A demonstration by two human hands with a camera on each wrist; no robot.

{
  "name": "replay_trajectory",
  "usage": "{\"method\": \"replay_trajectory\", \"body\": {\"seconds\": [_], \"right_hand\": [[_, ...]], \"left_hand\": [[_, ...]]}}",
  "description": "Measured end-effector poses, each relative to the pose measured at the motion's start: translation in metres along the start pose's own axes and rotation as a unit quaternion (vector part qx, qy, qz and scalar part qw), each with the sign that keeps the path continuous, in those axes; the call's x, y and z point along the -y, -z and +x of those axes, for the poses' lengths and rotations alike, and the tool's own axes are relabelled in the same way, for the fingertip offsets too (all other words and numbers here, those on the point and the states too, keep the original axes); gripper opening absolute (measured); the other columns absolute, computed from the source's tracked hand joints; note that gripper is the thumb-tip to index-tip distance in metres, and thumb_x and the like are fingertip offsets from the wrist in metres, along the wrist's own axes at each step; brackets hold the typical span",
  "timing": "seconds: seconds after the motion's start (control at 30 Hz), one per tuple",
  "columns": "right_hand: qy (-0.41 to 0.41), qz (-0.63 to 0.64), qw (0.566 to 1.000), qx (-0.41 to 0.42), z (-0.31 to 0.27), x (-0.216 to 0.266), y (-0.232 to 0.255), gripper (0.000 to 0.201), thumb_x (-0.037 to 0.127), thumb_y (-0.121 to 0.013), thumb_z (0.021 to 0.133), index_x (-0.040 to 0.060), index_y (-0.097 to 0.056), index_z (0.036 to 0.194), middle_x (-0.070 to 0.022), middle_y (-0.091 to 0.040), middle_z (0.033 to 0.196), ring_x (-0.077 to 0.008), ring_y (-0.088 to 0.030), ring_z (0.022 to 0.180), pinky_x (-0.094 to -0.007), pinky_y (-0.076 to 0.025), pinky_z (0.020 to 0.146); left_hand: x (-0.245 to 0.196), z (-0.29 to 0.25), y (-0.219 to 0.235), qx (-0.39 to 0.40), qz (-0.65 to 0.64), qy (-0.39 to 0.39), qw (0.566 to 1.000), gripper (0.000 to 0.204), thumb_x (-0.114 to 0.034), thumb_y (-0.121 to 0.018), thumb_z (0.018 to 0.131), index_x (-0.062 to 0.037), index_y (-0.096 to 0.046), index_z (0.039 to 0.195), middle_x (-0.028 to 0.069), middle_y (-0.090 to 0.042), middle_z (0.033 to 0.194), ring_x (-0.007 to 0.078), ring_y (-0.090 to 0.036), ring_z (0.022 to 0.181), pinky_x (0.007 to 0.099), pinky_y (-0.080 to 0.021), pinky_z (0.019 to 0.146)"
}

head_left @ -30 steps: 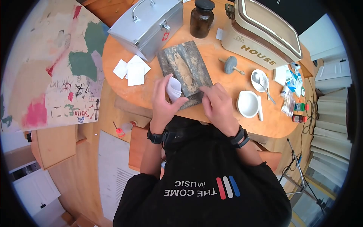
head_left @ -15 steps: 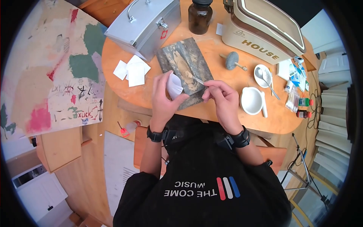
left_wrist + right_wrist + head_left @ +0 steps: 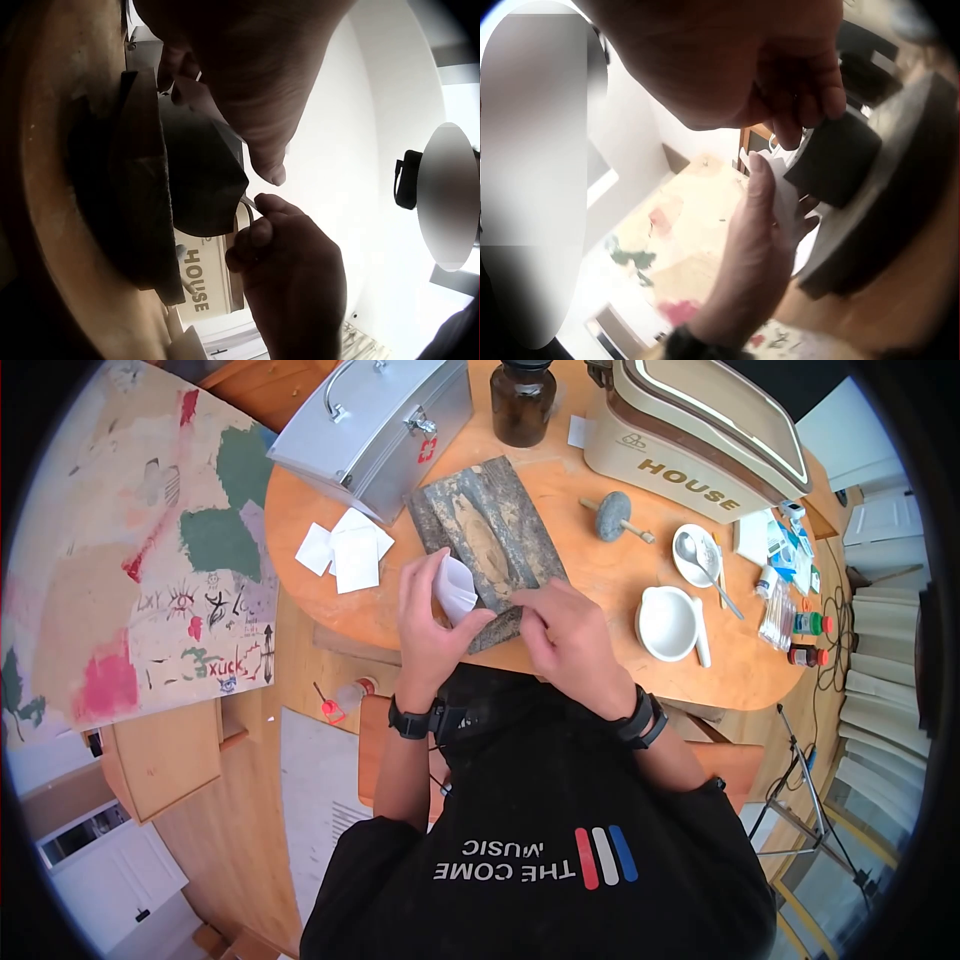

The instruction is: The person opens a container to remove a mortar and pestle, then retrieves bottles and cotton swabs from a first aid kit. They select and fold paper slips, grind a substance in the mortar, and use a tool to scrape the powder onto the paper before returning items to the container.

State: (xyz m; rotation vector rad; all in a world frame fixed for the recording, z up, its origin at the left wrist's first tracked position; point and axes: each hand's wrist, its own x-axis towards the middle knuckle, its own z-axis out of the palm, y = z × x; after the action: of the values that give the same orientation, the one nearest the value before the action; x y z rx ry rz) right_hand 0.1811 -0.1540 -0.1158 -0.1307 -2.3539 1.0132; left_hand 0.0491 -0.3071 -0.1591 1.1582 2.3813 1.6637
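Observation:
In the head view a dark grey slab (image 3: 535,530) lies on the table, with a patch of tan powder (image 3: 482,550) along its middle. My left hand (image 3: 428,622) holds a folded white paper (image 3: 455,588) between thumb and fingers, its opening facing up over the slab's near left side. My right hand (image 3: 570,628) pinches a slim metal tool (image 3: 249,202), mostly hidden by the fingers. Its fingertips are low over the slab's near end, just right of the paper. The right wrist view shows the left thumb (image 3: 759,176) against the paper.
Square white papers (image 3: 356,560) lie left of the slab, near a silver case (image 3: 375,435). Behind stand a brown jar (image 3: 522,405) and a cream box (image 3: 690,455). To the right are a stone wheel with a rod (image 3: 613,517), a white mortar (image 3: 668,622) and a dish with a spoon (image 3: 692,555).
My right hand lifted away with the metal tool showing, then came back left and down beside the paper, fingers now covering the tool. The left hand keeps its hold on the paper.

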Motion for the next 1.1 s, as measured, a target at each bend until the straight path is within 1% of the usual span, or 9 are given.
{"method": "replay_trajectory", "body": {"seconds": [0.1, 0.3, 0.4, 0.5, 0.6, 0.8, 0.93, 1.0, 1.1], "right_hand": [[-0.278, 0.278, 0.919, -0.036, -0.011, 0.004, -0.006, 0.016, 0.002, -0.063, 0.095, -0.0023, -0.071, 0.109, -0.0087, -0.068, 0.078, -0.0159, -0.065, 0.072, -0.0308, -0.053, 0.067], [-0.31, 0.437, 0.838, -0.102, -0.014, -0.003, -0.002, 0.021, 0.004, -0.052, 0.103, -0.0036, -0.071, 0.11, -0.0064, -0.071, 0.083, -0.0111, -0.063, 0.074, -0.0261, -0.052, 0.069], [-0.281, 0.403, 0.867, -0.081, -0.009, 0.011, 0.001, 0.017, 0.001, -0.057, 0.1, -0.0037, -0.07, 0.11, -0.0089, -0.069, 0.079, -0.0158, -0.064, 0.071, -0.0276, -0.052, 0.068], [-0.079, 0.132, 0.988, -0.016, -0.003, 0.013, 0.001, 0.021, -0.005, -0.065, 0.087, -0.0035, -0.069, 0.108, -0.0106, -0.063, 0.075, -0.023, -0.062, 0.069, -0.0315, -0.05, 0.064], [0.144, -0.118, 0.981, -0.053, 0.005, 0.011, 0.011, 0.032, -0.009, -0.069, 0.074, -0.0033, -0.068, 0.105, -0.0119, -0.057, 0.074, -0.029, -0.058, 0.068, -0.0367, -0.048, 0.06], [0.082, -0.114, 0.989, -0.055, -0.017, -0.006, 0.015, 0.035, -0.012, -0.068, 0.071, -0.0034, -0.067, 0.105, -0.0114, -0.056, 0.074, -0.0298, -0.056, 0.067, -0.0407, -0.045, 0.058], [0.065, -0.098, 0.991, -0.056, -0.022, -0.007, 0.012, 0.034, -0.014, -0.065, 0.073, -0.0035, -0.067, 0.105, -0.0111, -0.056, 0.073, -0.0292, -0.055, 0.066, -0.0397, -0.045, 0.057], [0.062, -0.093, 0.992, -0.052, -0.02, -0.005, 0.012, 0.033, -0.014, -0.065, 0.074, -0.0037, -0.067, 0.105, -0.0116, -0.059, 0.074, -0.029, -0.057, 0.067, -0.0388, -0.046, 0.057], [0.023, -0.056, 0.996, -0.061, -0.017, 0.001, 0.014, 0.031, -0.014, -0.064, 0.077, -0.0039, -0.067, 0.106, -0.0129, -0.064, 0.076, -0.029, -0.062, 0.068, -0.0375, -0.049, 0.058]], "left_hand": [[-0.001, 0.0, 0.001, 0.003, 0.01, -0.003, 1.0, 0.082, -0.022, -0.093, 0.069, 0.0007, -0.056, 0.138, 0.0167, -0.055, 0.126, 0.034, -0.059, 0.116, 0.0427, -0.049, 0.099], [-0.005, 0.004, 0.001, 0.014, 0.011, 0.011, 1.0, 0.082, -0.022, -0.093, 0.069, -0.0003, -0.056, 0.138, 0.0167, -0.055, 0.127, 0.0338, -0.059, 0.117, 0.0428, -0.049, 0.099], [-0.001, 0.008, 0.0, 0.017, 0.004, -0.012, 1.0, 0.082, -0.022, -0.093, 0.069, -0.0008, -0.055, 0.139, 0.0167, -0.055, 0.127, 0.0337, -0.059, 0.117, 0.0428, -0.049, 0.099], [-0.002, 0.01, -0.001, 0.013, -0.003, -0.018, 1.0, 0.083, -0.021, -0.093, 0.069, -0.0015, -0.055, 0.14, 0.017, -0.055, 0.126, 0.0342, -0.059, 0.117, 0.0423, -0.049, 0.1], [-0.002, 0.007, 0.008, 0.026, -0.013, -0.012, 1.0, 0.07, -0.018, -0.086, 0.081, 0.0016, -0.054, 0.14, 0.0159, -0.055, 0.131, 0.0304, -0.058, 0.119, 0.0411, -0.049, 0.1], [0.022, -0.025, 0.02, -0.088, -0.22, 0.177, 0.955, 0.038, -0.014, -0.055, 0.105, 0.01, -0.054, 0.134, 0.014, -0.066, 0.121, 0.0228, -0.063, 0.114, 0.0378, -0.049, 0.099], [0.046, -0.028, 0.023, -0.129, -0.031, 0.191, 0.973, 0.039, -0.022, -0.06, 0.104, 0.005, -0.058, 0.132, 0.017, -0.067, 0.114, 0.0284, -0.063, 0.111, 0.04, -0.048, 0.097], [0.045, -0.02, 0.028, -0.147, 0.1, 0.112, 0.978, 0.042, -0.026, -0.066, 0.1, 0.0022, -0.061, 0.13, 0.0172, -0.064, 0.113, 0.032, -0.06, 0.111, 0.0431, -0.047, 0.097], [0.054, 0.001, 0.048, -0.191, 0.293, 0.105, 0.931, 0.045, -0.031, -0.075, 0.092, -0.0004, -0.064, 0.124, 0.0172, -0.061, 0.112, 0.0361, -0.055, 0.112, 0.047, -0.045, 0.096]]}}
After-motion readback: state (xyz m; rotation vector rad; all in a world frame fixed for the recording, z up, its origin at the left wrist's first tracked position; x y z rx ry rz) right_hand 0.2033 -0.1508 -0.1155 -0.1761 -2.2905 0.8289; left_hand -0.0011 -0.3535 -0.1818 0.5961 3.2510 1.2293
